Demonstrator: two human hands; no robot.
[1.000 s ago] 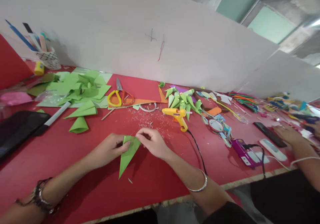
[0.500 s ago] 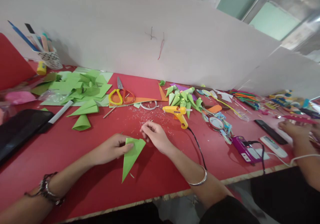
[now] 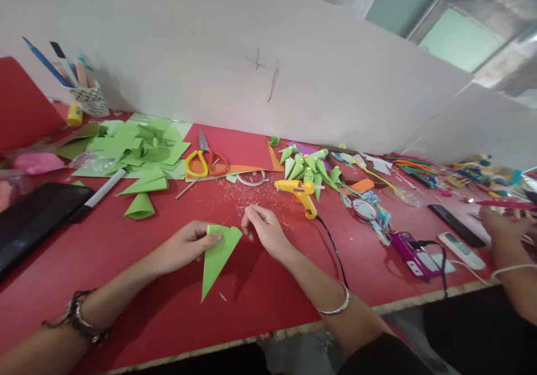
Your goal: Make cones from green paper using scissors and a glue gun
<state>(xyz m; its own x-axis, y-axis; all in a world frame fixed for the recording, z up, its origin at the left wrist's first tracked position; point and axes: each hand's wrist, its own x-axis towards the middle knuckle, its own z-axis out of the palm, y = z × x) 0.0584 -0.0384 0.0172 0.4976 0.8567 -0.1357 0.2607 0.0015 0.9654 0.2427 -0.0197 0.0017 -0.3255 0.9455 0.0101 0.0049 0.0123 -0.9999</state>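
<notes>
In my left hand [image 3: 187, 246] a green paper cone [image 3: 218, 257] is pinched between thumb and fingers, its point slanting down toward the red table. Just right of the cone's wide end, my right hand [image 3: 266, 227] is raised with thumb and fingertips pressed together; whatever sits between them, if anything, is too small to make out. The right hand and the cone do not touch. A yellow glue gun [image 3: 298, 191] lies beyond the right hand, nozzle to the right. Two more green paper cones rest at the left, the nearer one [image 3: 140, 206] beside a folded one [image 3: 145, 182].
Green paper pieces [image 3: 126, 146], scissors [image 3: 205, 162] and a pen cup [image 3: 89, 100] lie along the back left. Finished small cones [image 3: 308, 165] are heaped behind the glue gun. A purple power strip [image 3: 413, 255] stands right, near a co-worker's hand [image 3: 503, 224]. A black phone-like slab [image 3: 37, 224] lies left.
My right hand has shifted slightly to the right, away from the cone. The left hand and cone have moved slightly left.
</notes>
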